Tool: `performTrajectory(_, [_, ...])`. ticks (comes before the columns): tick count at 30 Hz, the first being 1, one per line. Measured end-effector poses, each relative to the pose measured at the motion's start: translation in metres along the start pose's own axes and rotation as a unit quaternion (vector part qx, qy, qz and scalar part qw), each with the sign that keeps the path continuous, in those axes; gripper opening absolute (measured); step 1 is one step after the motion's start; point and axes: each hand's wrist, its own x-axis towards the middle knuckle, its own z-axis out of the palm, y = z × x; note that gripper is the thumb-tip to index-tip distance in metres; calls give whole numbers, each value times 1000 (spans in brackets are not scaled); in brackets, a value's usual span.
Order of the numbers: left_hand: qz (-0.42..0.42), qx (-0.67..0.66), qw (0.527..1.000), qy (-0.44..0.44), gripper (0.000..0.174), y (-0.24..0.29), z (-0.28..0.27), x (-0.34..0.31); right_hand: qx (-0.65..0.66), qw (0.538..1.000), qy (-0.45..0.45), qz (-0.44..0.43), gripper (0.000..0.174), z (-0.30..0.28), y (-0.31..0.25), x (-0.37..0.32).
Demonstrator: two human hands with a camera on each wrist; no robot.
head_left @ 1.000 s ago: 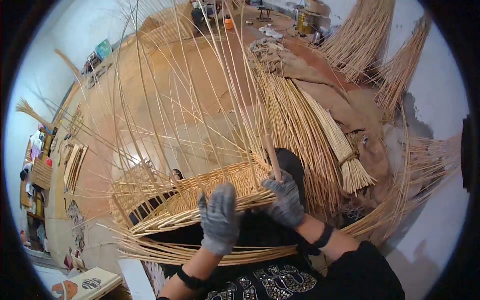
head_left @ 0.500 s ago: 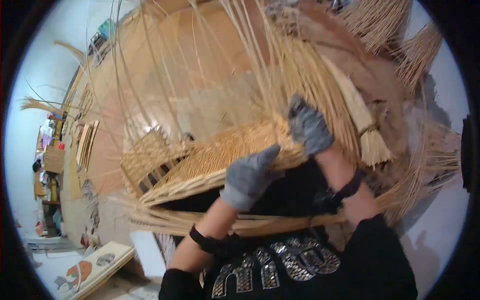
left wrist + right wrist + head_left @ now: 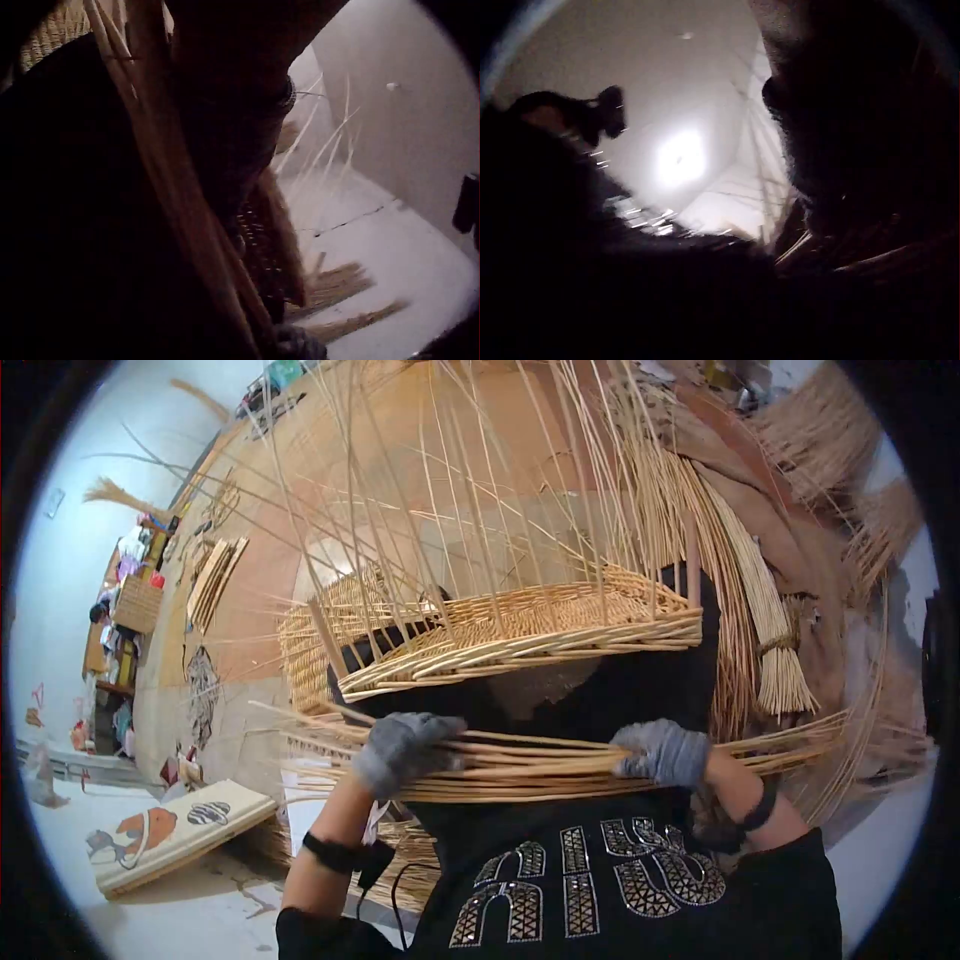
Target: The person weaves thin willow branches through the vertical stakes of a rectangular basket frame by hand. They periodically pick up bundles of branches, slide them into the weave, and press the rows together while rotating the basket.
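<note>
A bundle of loose willow rods [image 3: 530, 765] lies across the person's lap, close to the body. Over its left part, the gloved left hand [image 3: 405, 750] grips the rods, fingers curled around them. Farther right along the same bundle, the gloved right hand [image 3: 665, 752] holds it too. Beyond the hands rests a partly woven wicker basket [image 3: 520, 645], its upright stakes [image 3: 470, 510] rising from the woven edges. The left wrist view is dark, with some rods [image 3: 161, 142] running down it. Shadow hides most of the right hand in the right wrist view.
Long rods [image 3: 690, 550] and a tied bundle of pale rods [image 3: 775, 630] lie to the right on sacking. A board with a painted picture [image 3: 190, 830] sits at lower left. Thin wooden slats [image 3: 215, 580] lie on the floor at left. The tall stakes spread widely above the basket.
Both hands have left the basket's near edge and come back toward the body, onto the rods in the lap. The head view has shifted, so the basket appears higher and farther right.
</note>
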Motion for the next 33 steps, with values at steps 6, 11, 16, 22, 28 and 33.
performTrajectory(6, [-18, -54, 998, 40, 56, -26, 18, 11, 41, 996, 70, 35, 27, -4, 15, 13])
performTrajectory(11, [-29, 21, 986, 165, 54, -55, 4, -7, -93, 970, 223, -38, 24, -43, 2, -25])
performTrajectory(16, [48, 20, 987, 153, 31, -83, -5, -25, -82, 977, 195, 37, 25, -90, 25, -62])
performTrajectory(22, [44, 64, 990, 116, 20, -56, -15, -16, -299, 879, 370, -33, 15, -101, 33, -95])
performTrajectory(28, [25, 117, 958, 262, 11, -18, -35, -9, -25, 929, 282, -240, 27, -95, -34, -93])
performTrajectory(33, [130, -53, 971, 194, 19, 62, -41, 54, 163, 916, 347, -123, 36, -66, -76, -11])
